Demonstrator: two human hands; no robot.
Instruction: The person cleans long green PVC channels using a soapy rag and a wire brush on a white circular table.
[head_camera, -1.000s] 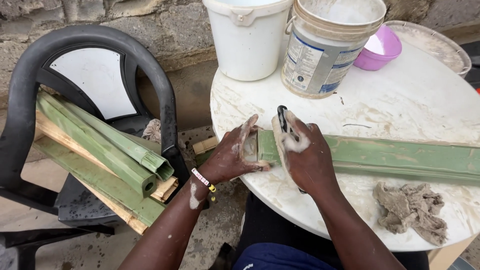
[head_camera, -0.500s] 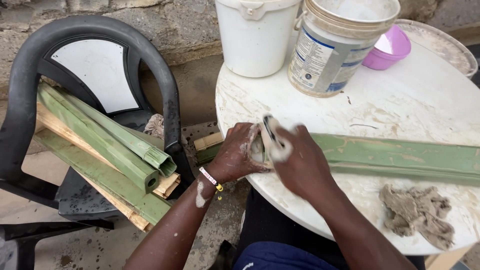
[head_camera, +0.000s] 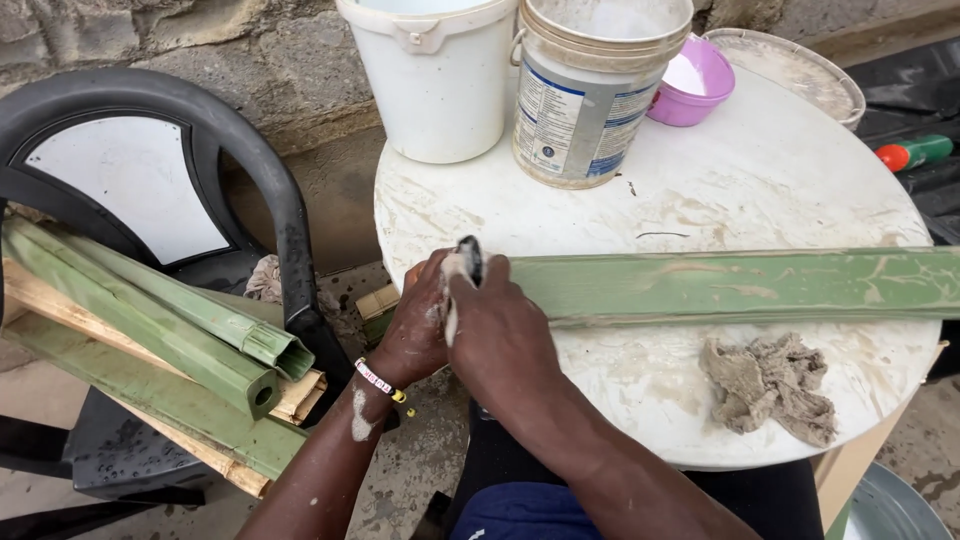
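A long green metal profile (head_camera: 740, 285) lies across the round white table (head_camera: 760, 180), smeared with pale filler. My right hand (head_camera: 500, 335) grips a small dark-handled scraper (head_camera: 468, 258) at the profile's left end. My left hand (head_camera: 418, 325) holds that same end from the left, partly hidden behind the right hand. Filler spots mark my left forearm, which wears a beaded wristband.
A white bucket (head_camera: 430, 75), a paint tub (head_camera: 590, 95) and a purple bowl (head_camera: 692, 82) stand at the table's far side. A dirty rag (head_camera: 770, 385) lies near the front edge. More green profiles (head_camera: 160, 330) rest on a black plastic chair (head_camera: 250, 190).
Both hands slid left along the profile to its end, the right hand carrying the scraper. The view shifted, showing more of the table's right side.
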